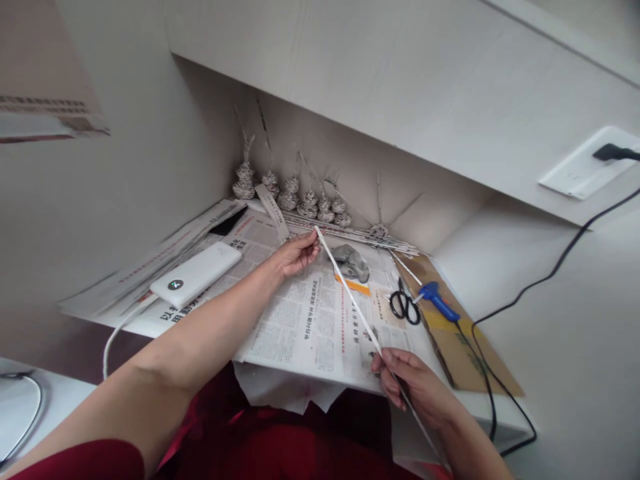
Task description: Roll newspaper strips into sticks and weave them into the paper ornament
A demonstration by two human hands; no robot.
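A thin white paper strip or rolled paper stick (347, 290) runs slantwise between my two hands. My left hand (299, 255) pinches its upper end above the newspaper. Lower down, my right hand (413, 380) closes around it near the table's front edge, and the tail hangs past that hand toward the bottom of the view. Printed newspaper (287, 333) covers the tabletop under both hands. Beyond the left hand lies a bundle of thin paper sticks (345, 233). A crumpled grey cloth-like piece (351, 263) rests on an orange item (353, 285) beside the strip.
Several woven paper gourds (310, 203) stand along the back wall, near a woven piece with spread sticks (379, 230). Black scissors (405, 307) and a blue glue gun (439, 301) lie at right by cardboard (470, 353). A white power bank (197, 273) sits left; a black cable (540, 280) hangs right.
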